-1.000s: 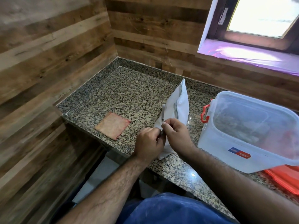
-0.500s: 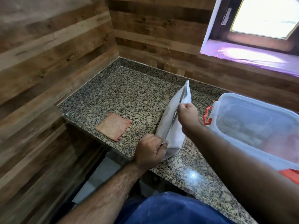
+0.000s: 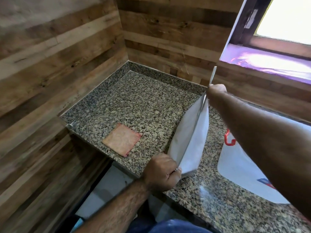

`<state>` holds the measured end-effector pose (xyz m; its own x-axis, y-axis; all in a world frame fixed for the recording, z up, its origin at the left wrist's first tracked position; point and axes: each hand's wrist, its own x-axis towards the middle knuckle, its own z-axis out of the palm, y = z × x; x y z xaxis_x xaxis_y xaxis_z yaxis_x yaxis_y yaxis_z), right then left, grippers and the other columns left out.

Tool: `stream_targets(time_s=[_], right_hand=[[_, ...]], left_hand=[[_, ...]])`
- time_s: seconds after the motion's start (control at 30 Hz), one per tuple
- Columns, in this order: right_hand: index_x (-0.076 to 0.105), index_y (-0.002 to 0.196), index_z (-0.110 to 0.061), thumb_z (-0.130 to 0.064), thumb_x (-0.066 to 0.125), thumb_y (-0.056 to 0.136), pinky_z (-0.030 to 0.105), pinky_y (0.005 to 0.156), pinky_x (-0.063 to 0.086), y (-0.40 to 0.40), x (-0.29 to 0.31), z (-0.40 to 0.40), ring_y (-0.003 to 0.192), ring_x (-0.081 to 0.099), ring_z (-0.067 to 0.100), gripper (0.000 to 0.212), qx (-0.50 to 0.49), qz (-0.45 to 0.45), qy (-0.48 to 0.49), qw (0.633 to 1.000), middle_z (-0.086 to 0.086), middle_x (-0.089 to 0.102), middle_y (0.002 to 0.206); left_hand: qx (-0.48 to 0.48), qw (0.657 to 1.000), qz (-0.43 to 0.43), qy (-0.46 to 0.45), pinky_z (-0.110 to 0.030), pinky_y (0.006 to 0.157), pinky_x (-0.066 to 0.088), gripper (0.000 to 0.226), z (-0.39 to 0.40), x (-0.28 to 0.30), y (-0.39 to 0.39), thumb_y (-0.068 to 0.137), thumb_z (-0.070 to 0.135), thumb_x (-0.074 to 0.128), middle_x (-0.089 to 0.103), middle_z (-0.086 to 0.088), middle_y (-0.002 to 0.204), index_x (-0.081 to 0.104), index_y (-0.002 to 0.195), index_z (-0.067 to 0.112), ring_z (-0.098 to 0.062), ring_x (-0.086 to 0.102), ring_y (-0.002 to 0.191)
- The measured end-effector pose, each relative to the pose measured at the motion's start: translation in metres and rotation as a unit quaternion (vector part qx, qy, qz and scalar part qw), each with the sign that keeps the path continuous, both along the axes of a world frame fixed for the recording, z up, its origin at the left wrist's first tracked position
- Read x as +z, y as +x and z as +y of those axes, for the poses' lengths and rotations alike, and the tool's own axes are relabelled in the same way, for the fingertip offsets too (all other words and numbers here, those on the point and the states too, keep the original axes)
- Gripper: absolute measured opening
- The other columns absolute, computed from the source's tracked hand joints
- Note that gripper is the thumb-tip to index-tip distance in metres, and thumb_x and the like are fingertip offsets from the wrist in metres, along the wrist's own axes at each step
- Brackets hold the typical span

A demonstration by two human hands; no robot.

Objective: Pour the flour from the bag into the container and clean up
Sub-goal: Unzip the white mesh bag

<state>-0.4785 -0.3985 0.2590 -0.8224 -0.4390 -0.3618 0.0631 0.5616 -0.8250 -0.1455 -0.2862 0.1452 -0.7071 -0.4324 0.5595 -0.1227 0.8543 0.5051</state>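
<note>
Since the earlier frame my right hand has travelled up and away along the top seam of the flour bag, from mid-seam to the far upper corner, where it is closed on a thin strip that stands up above the fist. My left hand is clenched on the near lower corner of the same seam. I see the bag standing on the granite counter, tilted, stretched between both fists, with its base at the front edge of the counter.

To the right of the bag sits the clear plastic container with a red latch. My right forearm crosses in front of it and hides most of it, including its opening. A folded pink cloth lies flat on the counter to the left of the bag, apart from it. Wood-plank walls close the corner behind, and a window is at upper right
</note>
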Motion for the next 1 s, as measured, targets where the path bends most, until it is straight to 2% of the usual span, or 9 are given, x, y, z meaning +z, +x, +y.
stream_targets(time_s=[0.13, 0.27, 0.33, 0.43, 0.5, 0.6, 0.73, 0.83, 1.0], right_hand=[[0.069, 0.124, 0.004, -0.029, 0.061, 0.106, 0.031, 0.077, 0.046, 0.000, -0.009, -0.006, 0.097, 0.062, 0.025, 0.038, 0.000, 0.026, 0.017, 1.000, 0.011, 0.064, 0.108], [0.069, 0.122, -0.003, -0.048, 0.069, 0.093, 0.042, 0.094, 0.060, 0.013, -0.029, 0.009, 0.110, 0.071, 0.036, 0.053, -0.023, 0.040, 0.005, 0.999, 0.017, 0.073, 0.122], [0.066, 0.115, -0.007, -0.044, 0.071, 0.082, 0.050, 0.086, 0.065, 0.024, -0.042, 0.025, 0.103, 0.071, 0.035, 0.050, -0.028, 0.015, 0.012, 0.999, 0.017, 0.071, 0.117], [0.063, 0.098, -0.007, -0.024, 0.065, 0.078, 0.035, 0.053, 0.055, 0.060, -0.037, 0.062, 0.075, 0.060, 0.026, 0.026, -0.006, 0.007, 0.006, 1.000, 0.015, 0.063, 0.092], [0.060, 0.076, -0.013, -0.015, 0.060, 0.082, 0.037, 0.050, 0.049, 0.077, -0.040, 0.082, 0.063, 0.053, 0.026, 0.006, 0.028, 0.026, 0.018, 0.999, 0.012, 0.053, 0.070], [0.056, 0.061, -0.015, -0.028, 0.058, 0.082, 0.051, 0.054, 0.058, 0.090, -0.043, 0.101, 0.059, 0.055, 0.026, 0.025, 0.045, 0.062, 0.044, 0.996, 0.006, 0.051, 0.058], [0.064, 0.067, -0.002, -0.036, 0.056, 0.080, 0.056, 0.065, 0.061, 0.100, -0.048, 0.116, 0.065, 0.064, 0.031, 0.037, 0.059, 0.079, 0.045, 0.994, 0.009, 0.059, 0.060], [0.067, 0.081, 0.006, -0.033, 0.066, 0.088, 0.039, 0.052, 0.058, 0.106, -0.056, 0.121, 0.061, 0.062, 0.030, 0.040, 0.048, 0.026, 0.015, 0.998, 0.016, 0.061, 0.066], [0.069, 0.086, 0.002, -0.044, 0.074, 0.092, 0.032, 0.051, 0.047, 0.109, -0.068, 0.120, 0.062, 0.056, 0.022, 0.047, 0.030, -0.083, -0.035, 0.995, 0.010, 0.066, 0.075]], left_hand=[[-0.052, 0.998, 0.000, 0.018, -0.029, 0.059, 0.025, 0.040, -0.014, -0.002, 0.000, 0.082, 0.012, 0.078, 0.042, -0.002, 0.054, 0.046, 0.059, 0.014, -0.018, 0.036, 0.052], [-0.018, 0.984, 0.019, 0.174, -0.030, 0.056, 0.042, 0.062, -0.037, -0.001, -0.009, 0.100, 0.063, 0.059, 0.058, 0.002, 0.057, 0.064, 0.063, 0.014, -0.015, 0.052, 0.053], [0.028, 0.968, 0.020, 0.247, -0.032, 0.050, 0.045, 0.071, -0.053, 0.007, -0.021, 0.100, 0.074, 0.051, 0.059, 0.003, 0.058, 0.065, 0.065, 0.014, -0.016, 0.055, 0.054], [0.082, 0.947, -0.040, 0.309, -0.027, 0.050, 0.041, 0.053, -0.077, 0.026, -0.050, 0.096, 0.064, 0.062, 0.063, 0.007, 0.059, 0.064, 0.068, 0.018, -0.006, 0.054, 0.053], [0.093, 0.937, -0.104, 0.320, -0.029, 0.056, 0.047, 0.045, -0.092, 0.037, -0.073, 0.091, 0.060, 0.069, 0.069, 0.007, 0.063, 0.067, 0.073, 0.019, -0.008, 0.060, 0.058], [0.079, 0.928, -0.187, 0.312, -0.030, 0.060, 0.051, 0.053, -0.108, 0.046, -0.100, 0.081, 0.069, 0.076, 0.070, 0.007, 0.063, 0.068, 0.070, 0.018, -0.014, 0.065, 0.062], [0.038, 0.924, -0.235, 0.299, -0.030, 0.055, 0.043, 0.059, -0.113, 0.054, -0.118, 0.072, 0.064, 0.077, 0.068, -0.008, 0.060, 0.065, 0.063, 0.007, -0.014, 0.053, 0.052], [0.021, 0.929, -0.247, 0.275, -0.032, 0.052, 0.041, 0.041, -0.114, 0.056, -0.123, 0.072, 0.042, 0.068, 0.058, -0.011, 0.051, 0.058, 0.055, 0.006, -0.017, 0.047, 0.048], [-0.016, 0.877, -0.220, 0.426, -0.030, 0.055, 0.043, 0.028, -0.117, 0.053, -0.124, 0.077, 0.024, 0.065, 0.067, -0.011, 0.052, 0.071, 0.053, 0.012, -0.019, 0.055, 0.049]])
